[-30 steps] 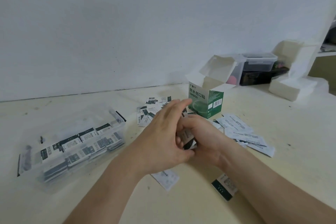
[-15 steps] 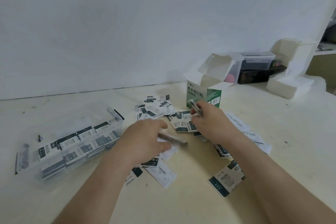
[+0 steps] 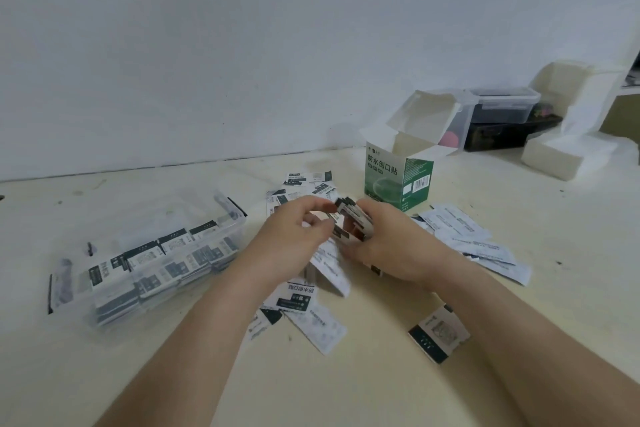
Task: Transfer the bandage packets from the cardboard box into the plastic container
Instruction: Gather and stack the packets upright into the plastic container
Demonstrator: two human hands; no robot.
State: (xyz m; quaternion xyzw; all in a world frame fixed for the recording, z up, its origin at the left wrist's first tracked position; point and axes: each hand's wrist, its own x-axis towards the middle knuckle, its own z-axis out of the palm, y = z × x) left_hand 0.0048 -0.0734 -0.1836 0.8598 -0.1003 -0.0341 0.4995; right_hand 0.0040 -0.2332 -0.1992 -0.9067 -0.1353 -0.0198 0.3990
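Both hands meet at the table's middle around a small stack of bandage packets (image 3: 349, 222). My right hand (image 3: 388, 246) grips the stack from the right, and my left hand (image 3: 294, 239) pinches its left edge with thumb and fingers. The green and white cardboard box (image 3: 398, 180) stands open just behind the hands. To the left sits the clear plastic container (image 3: 228, 215), holding rows of packets. Several loose packets (image 3: 464, 236) lie scattered around the hands, and one packet (image 3: 438, 333) lies apart at the front right.
At the back right stand a lidded clear tub (image 3: 502, 107) on a dark case and white foam blocks (image 3: 561, 152). A white wall runs along the table's far edge. Bare tabletop shows in front of the arms.
The hands were apart half a second ago, each holding packets low over the table. They have come together, and the packets are now gathered into one stack between them.
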